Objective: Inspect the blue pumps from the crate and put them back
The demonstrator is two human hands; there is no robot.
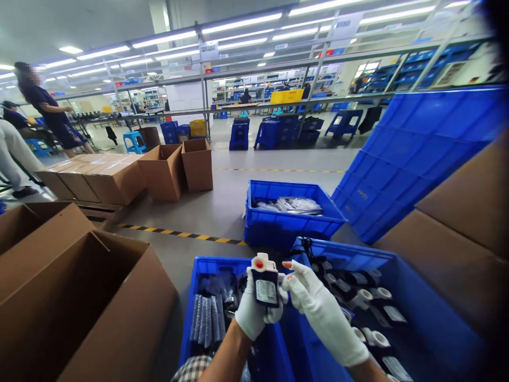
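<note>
My left hand (254,307), in a white glove, is closed around a small black and white device (265,281) with a label on its face and a red cap on top, held upright above a blue bin (199,270) of bagged dark parts. My right hand (314,302), also gloved, sits just right of the device with fingers pinched at its upper edge, pinching a small red cap. Below my right hand, another blue bin (413,297) holds several similar black and white devices.
A large open cardboard box (79,297) stands at the left. A third blue bin (286,223) with plastic bags sits ahead. Stacked blue crates (417,154) and cardboard (469,223) rise at the right. More cardboard boxes (119,175) and people (47,111) are at far left.
</note>
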